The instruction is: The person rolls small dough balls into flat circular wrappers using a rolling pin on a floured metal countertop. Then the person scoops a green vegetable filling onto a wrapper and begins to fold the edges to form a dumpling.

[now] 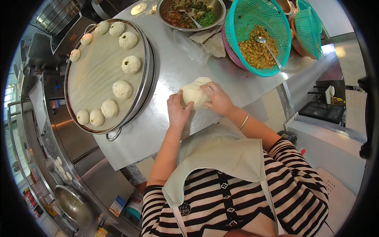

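A pale mass of dough (194, 94) with overlapping rounded edges lies at the front of the steel table. Whether it is one piece or several stacked pieces, I cannot tell. My left hand (179, 109) grips its left side, thumb at the near edge. On the opposite side, my right hand (218, 97) holds it with curved fingers; a bracelet circles that wrist. To the left, a round steamer tray (94, 80) carries several filled dough buns (131, 65) along its rim. Some buns show dark green filling at the top.
Behind the dough stands a steel bowl (177, 27) of chopped filling and greens with a spoon. A turquoise plastic colander (257, 9) holds more filling and a spoon. Between them lie a cloth (214, 44) and a clear plastic bag (194, 49). The steel table's (133, 142) front edge runs before me.
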Action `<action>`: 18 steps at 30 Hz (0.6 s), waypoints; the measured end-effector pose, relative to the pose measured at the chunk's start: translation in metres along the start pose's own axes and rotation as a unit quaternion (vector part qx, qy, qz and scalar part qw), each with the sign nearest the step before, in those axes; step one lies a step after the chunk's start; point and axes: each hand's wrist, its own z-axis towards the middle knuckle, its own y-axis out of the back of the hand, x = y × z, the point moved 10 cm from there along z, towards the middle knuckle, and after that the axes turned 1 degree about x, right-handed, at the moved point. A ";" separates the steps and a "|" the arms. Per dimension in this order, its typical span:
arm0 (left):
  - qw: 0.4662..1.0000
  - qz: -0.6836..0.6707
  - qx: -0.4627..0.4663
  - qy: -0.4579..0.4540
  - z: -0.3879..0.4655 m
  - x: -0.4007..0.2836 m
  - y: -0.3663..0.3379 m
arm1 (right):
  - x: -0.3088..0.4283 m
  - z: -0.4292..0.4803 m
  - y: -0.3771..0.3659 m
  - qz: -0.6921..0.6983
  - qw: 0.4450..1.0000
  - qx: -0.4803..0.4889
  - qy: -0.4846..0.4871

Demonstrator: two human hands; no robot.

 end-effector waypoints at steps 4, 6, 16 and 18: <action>0.991 -0.049 0.053 0.109 -0.001 0.006 -0.004 | -0.028 -0.018 -0.015 0.059 0.978 0.085 -0.184; 0.962 -0.146 0.115 0.199 -0.015 0.022 -0.015 | -0.043 -0.033 -0.014 0.115 0.963 0.107 -0.220; 0.990 0.042 -0.055 0.126 -0.088 0.094 0.077 | -0.063 -0.017 0.039 -0.065 0.982 0.046 -0.171; 0.994 -0.006 -0.048 0.095 -0.070 0.069 0.077 | -0.024 0.014 0.018 0.044 0.996 0.039 -0.073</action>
